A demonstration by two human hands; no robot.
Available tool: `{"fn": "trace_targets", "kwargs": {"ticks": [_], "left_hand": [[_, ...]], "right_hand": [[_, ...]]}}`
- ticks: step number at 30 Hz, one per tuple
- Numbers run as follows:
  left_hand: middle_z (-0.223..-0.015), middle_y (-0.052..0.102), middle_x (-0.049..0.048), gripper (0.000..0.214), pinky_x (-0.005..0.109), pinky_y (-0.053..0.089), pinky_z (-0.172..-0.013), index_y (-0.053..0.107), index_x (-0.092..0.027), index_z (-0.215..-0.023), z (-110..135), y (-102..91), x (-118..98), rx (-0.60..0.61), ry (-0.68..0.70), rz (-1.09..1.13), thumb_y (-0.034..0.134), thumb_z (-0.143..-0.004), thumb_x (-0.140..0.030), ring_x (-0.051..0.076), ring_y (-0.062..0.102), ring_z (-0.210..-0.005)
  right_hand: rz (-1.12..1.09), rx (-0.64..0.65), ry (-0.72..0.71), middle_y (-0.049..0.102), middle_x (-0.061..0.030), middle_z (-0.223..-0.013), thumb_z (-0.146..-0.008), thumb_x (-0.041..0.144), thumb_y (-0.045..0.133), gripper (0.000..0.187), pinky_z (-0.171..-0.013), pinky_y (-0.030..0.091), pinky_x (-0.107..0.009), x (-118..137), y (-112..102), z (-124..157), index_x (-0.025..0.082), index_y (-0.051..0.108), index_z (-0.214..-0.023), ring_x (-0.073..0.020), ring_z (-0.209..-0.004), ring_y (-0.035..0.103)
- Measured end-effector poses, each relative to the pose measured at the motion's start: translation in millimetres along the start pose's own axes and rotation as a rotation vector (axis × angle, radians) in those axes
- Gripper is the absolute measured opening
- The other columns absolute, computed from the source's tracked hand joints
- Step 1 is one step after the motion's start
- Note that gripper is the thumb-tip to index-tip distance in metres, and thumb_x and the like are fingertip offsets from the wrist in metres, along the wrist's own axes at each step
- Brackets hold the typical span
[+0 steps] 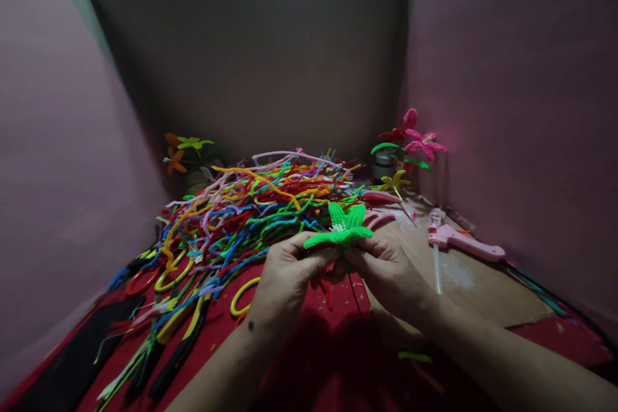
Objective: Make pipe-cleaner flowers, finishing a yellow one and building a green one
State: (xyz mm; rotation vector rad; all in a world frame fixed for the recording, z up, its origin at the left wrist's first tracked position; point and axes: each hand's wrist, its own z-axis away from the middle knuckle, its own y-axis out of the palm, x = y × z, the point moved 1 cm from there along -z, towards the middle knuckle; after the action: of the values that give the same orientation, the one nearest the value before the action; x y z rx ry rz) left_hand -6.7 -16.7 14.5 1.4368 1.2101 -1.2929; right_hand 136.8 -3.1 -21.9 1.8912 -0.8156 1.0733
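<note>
A bright green pipe-cleaner flower (345, 235) with small white stamens at its centre is held up in front of me. My left hand (297, 264) pinches it from the left, thumb and fingers closed under a petal. From the right, my right hand (383, 267) grips it in the same way. A thin dark stem wire hangs down below the flower between the hands. My fingertips under the petals are partly hidden. Just behind the flower lies a large heap of coloured pipe cleaners (270, 206).
A pink glue gun (463, 244) rests on a brown board (502, 296) at right. Yellow-and-black pliers (186, 341) and a black flat object (82, 354) lie at left on red cloth. Pink (425, 143) and orange flowers (175, 159) stand at the back, below grey and pink walls.
</note>
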Motion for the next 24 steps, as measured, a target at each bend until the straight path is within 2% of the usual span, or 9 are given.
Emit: {"fn": "trace_targets", "kwargs": {"ticks": [3, 6, 9, 12, 15, 19, 21, 24], "left_hand": [[-0.053, 0.050, -0.0029, 0.008, 0.022, 0.033, -0.049, 0.059, -0.014, -0.063, 3, 4.1, 4, -0.049, 0.058, 0.123, 0.063, -0.069, -0.017, 0.008, 0.045, -0.050], [-0.056, 0.050, -0.0030, 0.007, 0.023, 0.036, -0.051, 0.061, -0.015, -0.062, 6, 8.3, 1, -0.047, 0.102, 0.269, 0.067, -0.066, -0.015, 0.009, 0.047, -0.051], [-0.058, 0.050, -0.0031, 0.011, 0.022, 0.037, -0.050, 0.063, -0.015, -0.059, 8, 10.4, -5, -0.059, 0.139, 0.391, 0.073, -0.061, -0.020, 0.008, 0.047, -0.051], [-0.057, 0.051, -0.0035, 0.017, 0.022, 0.037, -0.047, 0.065, -0.017, -0.058, 9, 9.9, -6, -0.082, 0.147, 0.465, 0.078, -0.053, -0.026, 0.008, 0.046, -0.048], [-0.055, 0.052, -0.0038, 0.017, 0.022, 0.039, -0.049, 0.066, -0.018, -0.063, 9, 8.5, -3, -0.067, 0.138, 0.478, 0.078, -0.053, -0.025, 0.008, 0.047, -0.048], [-0.057, 0.054, -0.0037, 0.011, 0.020, 0.039, -0.053, 0.064, -0.017, -0.069, 8, 8.2, 0, -0.055, 0.107, 0.469, 0.073, -0.062, -0.020, 0.006, 0.047, -0.052], [-0.064, 0.058, -0.0024, 0.013, 0.020, 0.041, -0.057, 0.064, -0.016, -0.077, 7, 8.5, 1, -0.074, 0.079, 0.470, 0.070, -0.066, -0.021, 0.007, 0.050, -0.056], [-0.082, 0.062, 0.0003, 0.023, 0.022, 0.043, -0.070, 0.061, -0.017, -0.088, 6, 9.2, 0, -0.155, 0.066, 0.434, 0.070, -0.067, -0.022, 0.010, 0.057, -0.074]], "right_hand": [[0.059, 0.006, -0.027, 0.064, -0.0013, -0.062, -0.082, 0.028, 0.055, 0.019, -0.069, 0.047, -0.030, 4, 4, 1, 0.016, 0.069, -0.080, -0.0133, -0.063, 0.059], [0.170, 0.012, -0.099, 0.065, -0.0016, -0.064, -0.083, 0.028, 0.054, 0.021, -0.068, 0.046, -0.028, 13, 11, 3, 0.018, 0.071, -0.075, -0.0134, -0.065, 0.058], [0.254, 0.017, -0.176, 0.065, -0.0015, -0.069, -0.080, 0.029, 0.057, 0.018, -0.067, 0.046, -0.027, 23, 18, 4, 0.020, 0.072, -0.076, -0.0139, -0.068, 0.057], [0.265, -0.004, -0.183, 0.064, -0.0010, -0.069, -0.077, 0.030, 0.061, 0.015, -0.067, 0.046, -0.028, 30, 23, 3, 0.021, 0.073, -0.079, -0.0140, -0.067, 0.056], [0.230, -0.002, -0.166, 0.064, -0.0008, -0.066, -0.075, 0.031, 0.063, 0.014, -0.069, 0.046, -0.030, 31, 25, 2, 0.021, 0.073, -0.078, -0.0142, -0.066, 0.055], [0.128, -0.016, -0.115, 0.063, -0.0007, -0.063, -0.075, 0.028, 0.063, 0.013, -0.064, 0.045, -0.028, 28, 26, 0, 0.020, 0.073, -0.074, -0.0133, -0.064, 0.053], [-0.025, -0.054, -0.080, 0.065, -0.0008, -0.064, -0.075, 0.025, 0.063, 0.012, -0.066, 0.045, -0.028, 27, 28, -3, 0.020, 0.073, -0.078, -0.0132, -0.065, 0.054], [-0.205, -0.156, -0.062, 0.068, -0.0010, -0.073, -0.069, 0.020, 0.067, 0.014, -0.073, 0.044, -0.029, 27, 30, -6, 0.021, 0.072, -0.083, -0.0141, -0.073, 0.056]]}}
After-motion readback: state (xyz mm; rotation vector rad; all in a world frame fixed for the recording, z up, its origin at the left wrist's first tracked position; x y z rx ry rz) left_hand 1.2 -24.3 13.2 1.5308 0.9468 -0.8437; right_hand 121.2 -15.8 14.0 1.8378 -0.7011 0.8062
